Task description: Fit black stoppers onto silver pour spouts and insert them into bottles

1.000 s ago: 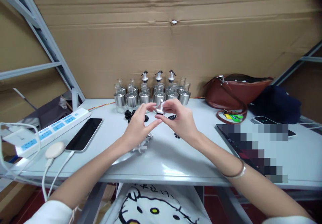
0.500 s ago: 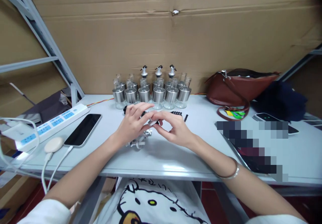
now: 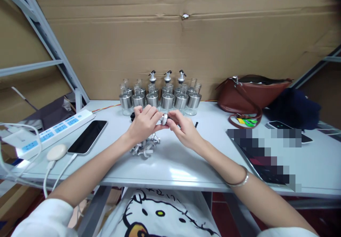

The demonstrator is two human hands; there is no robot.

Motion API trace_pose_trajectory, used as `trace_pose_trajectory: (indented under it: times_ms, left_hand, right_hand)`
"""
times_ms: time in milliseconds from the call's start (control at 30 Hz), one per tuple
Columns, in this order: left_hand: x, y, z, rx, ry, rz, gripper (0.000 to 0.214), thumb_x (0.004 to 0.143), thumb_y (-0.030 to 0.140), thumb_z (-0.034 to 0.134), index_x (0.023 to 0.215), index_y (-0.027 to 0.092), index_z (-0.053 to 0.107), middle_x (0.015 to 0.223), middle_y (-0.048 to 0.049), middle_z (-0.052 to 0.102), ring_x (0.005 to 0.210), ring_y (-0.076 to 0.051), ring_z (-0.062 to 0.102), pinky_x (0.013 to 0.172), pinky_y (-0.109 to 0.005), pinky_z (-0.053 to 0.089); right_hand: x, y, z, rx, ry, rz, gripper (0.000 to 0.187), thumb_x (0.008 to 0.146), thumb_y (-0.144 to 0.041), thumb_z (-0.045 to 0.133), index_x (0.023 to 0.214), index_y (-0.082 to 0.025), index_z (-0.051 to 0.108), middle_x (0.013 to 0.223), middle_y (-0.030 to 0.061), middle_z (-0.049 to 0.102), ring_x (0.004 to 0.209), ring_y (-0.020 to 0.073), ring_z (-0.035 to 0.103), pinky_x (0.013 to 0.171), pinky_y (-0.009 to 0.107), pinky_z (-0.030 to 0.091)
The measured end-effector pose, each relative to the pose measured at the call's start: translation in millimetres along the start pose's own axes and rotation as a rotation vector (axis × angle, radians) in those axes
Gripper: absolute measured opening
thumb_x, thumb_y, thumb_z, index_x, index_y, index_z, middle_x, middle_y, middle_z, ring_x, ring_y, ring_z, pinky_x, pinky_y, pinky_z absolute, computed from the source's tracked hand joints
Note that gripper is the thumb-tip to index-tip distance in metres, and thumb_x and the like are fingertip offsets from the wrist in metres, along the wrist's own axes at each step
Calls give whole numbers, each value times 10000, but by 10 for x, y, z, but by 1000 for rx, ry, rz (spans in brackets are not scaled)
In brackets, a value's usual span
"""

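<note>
Between my two hands, above the table, is a silver pour spout [image 3: 164, 119] with a dark end on its right side. My left hand [image 3: 144, 122] is closed round its left part, the fingers hiding much of it. The thumb and forefinger of my right hand [image 3: 186, 127] pinch the dark end. Below my left wrist lies a loose heap of silver spout parts [image 3: 146, 149]. Some black pieces [image 3: 132, 116] show partly behind my left hand, and a thin black stick-like piece [image 3: 196, 124] lies behind my right hand.
Glass bottles with steel sleeves [image 3: 167, 102] stand in rows at the back; three carry pour spouts [image 3: 167, 76]. On the left are a phone [image 3: 87, 137], a round charger [image 3: 57, 152] and a power strip [image 3: 57, 130]. A brown bag [image 3: 250, 95] sits at the right, behind a blurred flat object [image 3: 261, 159].
My hands have turned the spout, so its silver collar now shows between them. The right fingers have shifted slightly right, onto the dark end.
</note>
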State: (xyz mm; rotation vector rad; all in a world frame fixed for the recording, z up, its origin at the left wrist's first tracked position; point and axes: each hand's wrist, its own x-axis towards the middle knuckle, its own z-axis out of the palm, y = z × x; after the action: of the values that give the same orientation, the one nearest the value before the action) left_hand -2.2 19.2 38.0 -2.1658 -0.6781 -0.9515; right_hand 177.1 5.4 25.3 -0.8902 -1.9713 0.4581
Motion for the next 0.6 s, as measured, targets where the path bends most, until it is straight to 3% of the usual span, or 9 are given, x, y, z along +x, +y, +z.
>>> trace_pose_trajectory:
  times_ms: [267, 467, 600]
  left_hand:
    - [-70, 8, 62, 14, 96, 34, 467, 942, 506, 310, 696, 158, 500, 629, -32, 555, 612, -173, 439, 648, -309, 220]
    - [-61, -91, -7, -63, 69, 157, 534, 944, 555, 222, 614, 189, 429, 540, 4, 513, 543, -151, 415, 661, -314, 261]
    - [-54, -99, -70, -161, 101, 122, 545, 985, 401, 110, 564, 194, 386, 480, 19, 465, 483, -137, 354, 635, -325, 250]
  right_hand:
    - [-58, -58, 46, 49, -89, -47, 158, 920, -334, 424, 976, -190, 459, 600, -43, 525, 475, 92, 469, 488, 212, 366]
    - [-82, -99, 79, -142, -15, -338, 204, 953, -355, 399, 867, -185, 471, 539, -57, 457, 434, 80, 384, 448, 206, 314]
    - [-77, -128, 88, -294, 10, -547, 256, 980, -315, 332, 830, -176, 486, 588, -11, 502, 507, 109, 429, 488, 231, 330]
